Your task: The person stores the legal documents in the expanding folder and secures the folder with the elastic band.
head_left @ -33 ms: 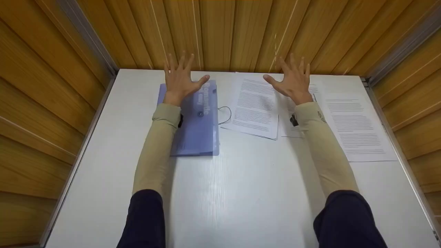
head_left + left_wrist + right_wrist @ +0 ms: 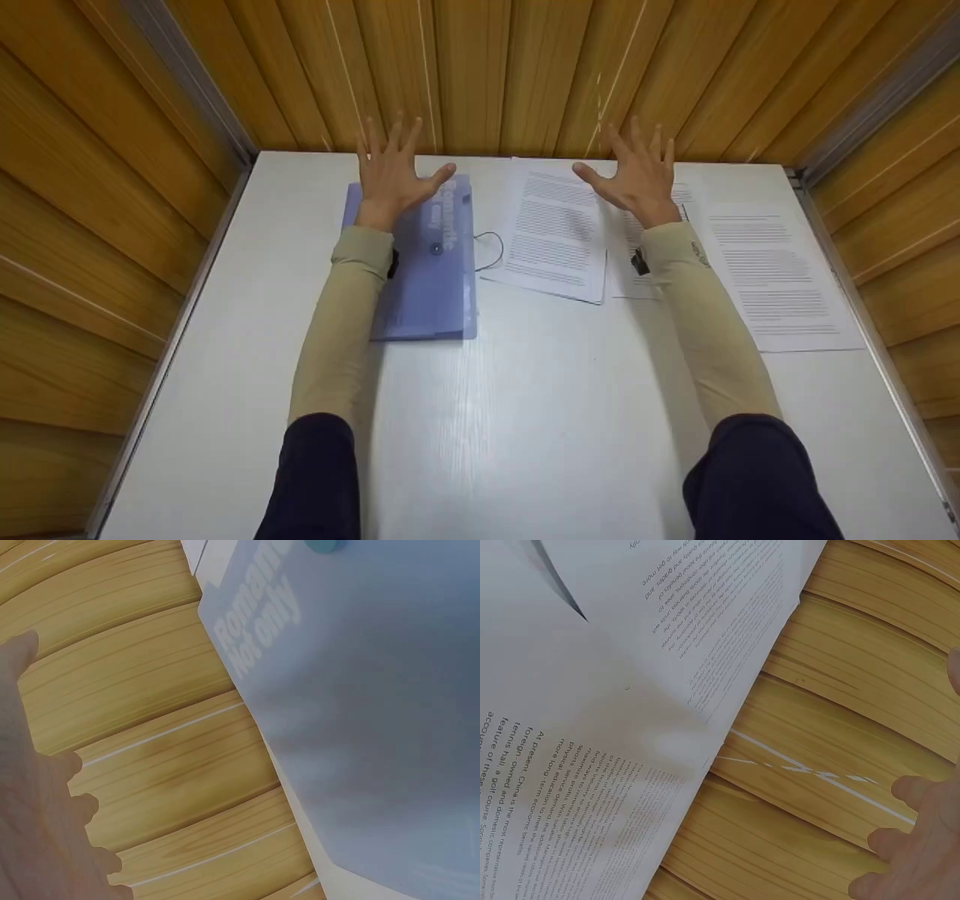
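My left hand (image 2: 391,178) is held with fingers spread above the far end of a translucent blue-purple document folder (image 2: 424,292). That folder has white lettering, a round button and a thin dark cord loop (image 2: 501,251) at its right side. With its fingers also spread, my right hand (image 2: 639,180) hovers over the far part of the printed sheets. Neither hand holds anything. Beneath and left of the right hand lies a slightly tilted stack of printed paper (image 2: 551,232). Another sheet (image 2: 634,255) is partly hidden by the right forearm, and a further sheet (image 2: 776,277) lies to its right.
The white table (image 2: 525,420) carries everything. Wood-patterned panels (image 2: 472,75) rise along its back edge, with more on the left and right sides. Metal rails (image 2: 172,352) run along the table's side edges. Each wrist wears a small dark device beside a beige sleeve.
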Demonstrator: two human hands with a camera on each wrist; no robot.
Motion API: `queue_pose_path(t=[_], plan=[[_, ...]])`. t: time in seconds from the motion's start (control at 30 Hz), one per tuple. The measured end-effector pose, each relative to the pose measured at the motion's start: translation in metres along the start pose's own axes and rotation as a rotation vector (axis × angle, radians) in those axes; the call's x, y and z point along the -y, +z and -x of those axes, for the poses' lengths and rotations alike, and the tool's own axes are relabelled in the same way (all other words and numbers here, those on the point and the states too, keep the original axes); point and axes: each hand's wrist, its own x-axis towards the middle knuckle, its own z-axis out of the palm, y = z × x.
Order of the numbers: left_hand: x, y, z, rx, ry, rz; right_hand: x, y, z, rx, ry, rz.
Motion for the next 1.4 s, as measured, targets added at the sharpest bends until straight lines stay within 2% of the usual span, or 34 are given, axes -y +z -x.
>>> queue_pose_path(t=[0.37, 0.6, 0.93, 1.13, 1.4], plan=[[0.0, -0.007, 0.005, -0.036, 0.005, -0.002, 0.004, -0.015, 0.005, 0.0, -0.013, 0.0], [0.0, -0.011, 0.015, -0.057, 0.002, 0.008, 0.012, -0.02, 0.014, -0.023, -0.086, -0.004], [-0.008, -0.014, 0.039, -0.087, 0.011, 0.037, 0.034, -0.021, 0.034, -0.051, -0.214, -0.018], [-0.013, -0.013, 0.06, -0.092, -0.002, 0.028, 0.052, -0.011, 0.04, -0.01, -0.29, -0.058], [-0.018, -0.003, 0.084, -0.09, 0.021, 0.028, 0.076, 0.007, 0.048, 0.053, -0.392, -0.073]])
